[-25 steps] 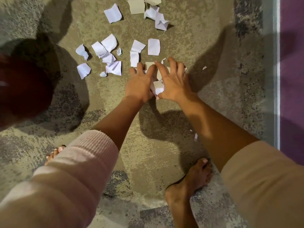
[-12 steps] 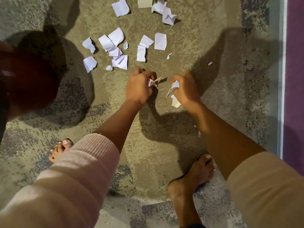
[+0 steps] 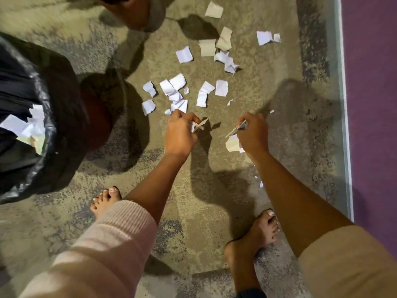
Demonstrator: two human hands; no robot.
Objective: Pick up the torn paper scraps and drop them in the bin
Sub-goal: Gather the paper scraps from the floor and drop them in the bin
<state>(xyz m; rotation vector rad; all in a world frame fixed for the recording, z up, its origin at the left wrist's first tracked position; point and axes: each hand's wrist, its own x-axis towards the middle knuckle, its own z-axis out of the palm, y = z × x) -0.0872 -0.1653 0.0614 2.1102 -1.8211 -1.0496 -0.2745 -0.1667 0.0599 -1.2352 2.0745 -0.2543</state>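
Single head-worn view, looking steeply down, close over the carpet (image 3: 214, 211), wide-angle.

dim warm light, hard shadows, blurred edges

Torn paper scraps (image 3: 221, 88) lie on the carpeted floor (image 3: 268, 67) beyond the left hand (image 3: 179, 134) and right hand (image 3: 253, 134); the plastic-lined bin (image 3: 53, 125) stands left.

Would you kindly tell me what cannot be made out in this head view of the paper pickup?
Head view:
Count of scraps in the left hand and right hand: curled fingers cover them.
The bin: cut off by the left edge and blurred; its fill is unclear.
A dark shape at the top edge: cut off, blurred, unidentifiable.
Tiny flecks beside the right forearm: too small to tell if paper.
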